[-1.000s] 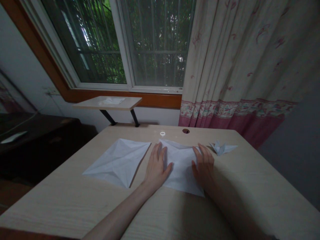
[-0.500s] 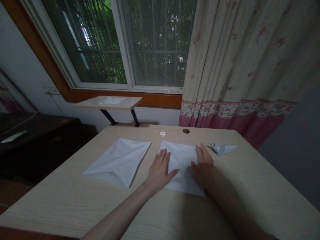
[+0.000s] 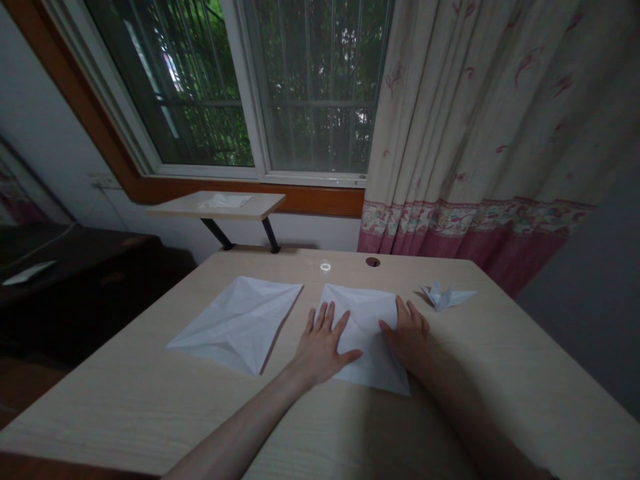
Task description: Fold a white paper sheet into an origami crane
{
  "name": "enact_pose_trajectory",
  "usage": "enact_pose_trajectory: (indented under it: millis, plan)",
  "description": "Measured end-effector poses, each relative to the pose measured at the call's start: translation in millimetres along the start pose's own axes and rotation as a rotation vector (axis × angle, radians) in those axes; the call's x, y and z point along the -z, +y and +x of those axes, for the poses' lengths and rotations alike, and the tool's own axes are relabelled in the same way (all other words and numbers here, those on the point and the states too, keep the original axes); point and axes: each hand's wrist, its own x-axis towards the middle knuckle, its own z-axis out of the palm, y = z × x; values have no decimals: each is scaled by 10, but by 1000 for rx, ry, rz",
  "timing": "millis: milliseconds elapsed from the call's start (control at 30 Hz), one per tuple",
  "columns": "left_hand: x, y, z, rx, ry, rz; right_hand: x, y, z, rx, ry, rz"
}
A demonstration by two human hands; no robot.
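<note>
A creased white sheet of paper [image 3: 370, 353] lies on the desk between my hands. Over its left edge rests my left hand [image 3: 323, 343], fingers spread and thumb reaching in across the paper. My right hand [image 3: 407, 333] is at the right edge, its fingers stretched forward and its thumb on the sheet. Neither hand grips anything. Left of my left hand, a second creased white sheet [image 3: 240, 320] lies with one edge slightly raised. Beyond my right hand sits a folded paper crane [image 3: 443, 297].
The pale wooden desk [image 3: 240, 427] has a round cable hole [image 3: 373, 262] near its back edge. A raised shelf [image 3: 265, 205] on black legs carries some white paper [image 3: 227, 201]. Behind are a window and a patterned curtain [image 3: 440, 133]. A dark cabinet [image 3: 100, 267] stands left.
My left hand's fingers have spread wider over the paper. My right hand has drawn slightly back toward me along the right edge. The sheet has shifted slightly toward me.
</note>
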Motion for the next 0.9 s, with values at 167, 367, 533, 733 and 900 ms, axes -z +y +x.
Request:
enact_pose_trajectory:
  millis: [167, 367, 533, 733, 900]
  plan:
    - [41, 21, -6, 6, -28, 3, -37, 44, -8, 39, 38, 54]
    - [59, 31, -8, 10, -23, -6, -18, 94, 52, 133, 88, 174]
    - [39, 25, -9, 15, -26, 5, 3, 121, 121, 274, 143, 310]
    - [41, 27, -8, 19, -51, -4, 105, 70, 141, 358, 52, 436]
    - [61, 33, -8, 30, -69, -3, 239, -49, 97, 344, -65, 478]
